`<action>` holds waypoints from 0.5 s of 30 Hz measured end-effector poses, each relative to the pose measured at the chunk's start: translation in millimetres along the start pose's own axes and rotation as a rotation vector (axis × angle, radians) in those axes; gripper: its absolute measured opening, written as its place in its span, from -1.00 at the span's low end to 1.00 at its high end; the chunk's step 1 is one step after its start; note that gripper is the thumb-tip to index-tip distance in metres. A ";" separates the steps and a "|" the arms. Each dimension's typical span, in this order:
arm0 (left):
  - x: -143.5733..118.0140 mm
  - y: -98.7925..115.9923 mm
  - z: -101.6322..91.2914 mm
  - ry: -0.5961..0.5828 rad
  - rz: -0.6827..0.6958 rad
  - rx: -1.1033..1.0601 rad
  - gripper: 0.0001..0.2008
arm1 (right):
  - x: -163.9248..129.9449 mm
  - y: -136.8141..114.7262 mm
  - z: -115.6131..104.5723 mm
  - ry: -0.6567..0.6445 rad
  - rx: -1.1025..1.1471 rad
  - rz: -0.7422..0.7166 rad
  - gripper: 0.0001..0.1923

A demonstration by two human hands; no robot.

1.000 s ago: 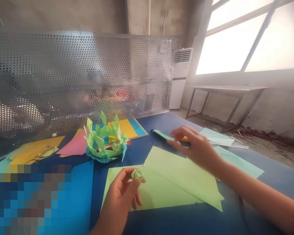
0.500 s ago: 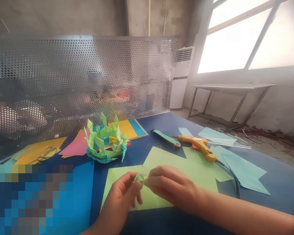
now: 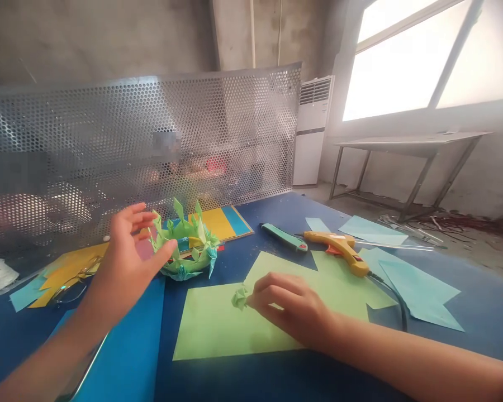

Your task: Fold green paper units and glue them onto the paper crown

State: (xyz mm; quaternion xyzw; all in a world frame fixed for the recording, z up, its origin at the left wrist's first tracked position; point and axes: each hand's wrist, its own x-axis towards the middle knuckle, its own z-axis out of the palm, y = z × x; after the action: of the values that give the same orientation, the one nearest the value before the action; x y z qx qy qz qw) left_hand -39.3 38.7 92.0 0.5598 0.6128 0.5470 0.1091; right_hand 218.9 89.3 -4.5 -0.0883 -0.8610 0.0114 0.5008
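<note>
Between the fingertips of my right hand (image 3: 291, 307) is a small folded green paper flower (image 3: 239, 298), pinched above a light green sheet (image 3: 209, 329). My left hand (image 3: 129, 254) is raised at the left, thumb and fingers apart, with nothing in it. It is beside a green and blue paper crown (image 3: 186, 268), partly overlapping its left side in view; whether they touch I cannot tell. Pointed paper leaves stand up around the crown's rim.
A yellow glue gun (image 3: 339, 248) and a teal utility knife (image 3: 284, 237) lie behind the green sheets. Light blue paper pieces (image 3: 419, 285) are at right. Glasses (image 3: 73, 285) rest near yellow paper (image 3: 62, 271) at left. A perforated metal panel (image 3: 243, 123) stands behind.
My left hand has let go of the paper flower and moved up and left to the crown. My right hand keeps hold of the flower in nearly the same place.
</note>
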 end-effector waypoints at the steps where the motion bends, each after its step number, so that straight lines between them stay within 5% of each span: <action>1: 8.7 -1.1 -4.1 -0.047 0.004 0.042 -0.14 | -0.5 -0.4 0.3 -0.005 -0.002 -0.007 -0.80; 4: 28.4 -10.1 -8.9 -0.291 -0.013 0.072 -0.04 | -1.8 -2.2 0.0 -0.013 -0.011 -0.025 -0.77; 8: 39.5 -20.2 -7.3 -0.584 -0.145 0.134 -0.22 | -1.8 -2.5 -3.0 -0.014 -0.022 -0.050 -0.73; 12: 33.3 -15.4 1.6 -0.704 -0.149 0.190 -0.62 | -0.4 -0.3 -8.3 -0.004 -0.024 -0.079 -0.71; 15: 21.5 -5.6 12.7 -0.701 -0.160 0.173 -0.69 | 1.5 0.1 -15.1 -0.001 -0.014 -0.125 -0.67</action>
State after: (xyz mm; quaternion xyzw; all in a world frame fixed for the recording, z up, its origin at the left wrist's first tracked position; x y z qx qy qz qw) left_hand -40.6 64.2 93.1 0.6707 0.6239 0.2580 0.3071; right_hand 231.3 88.6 4.3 -0.0380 -0.8651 -0.0259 0.4995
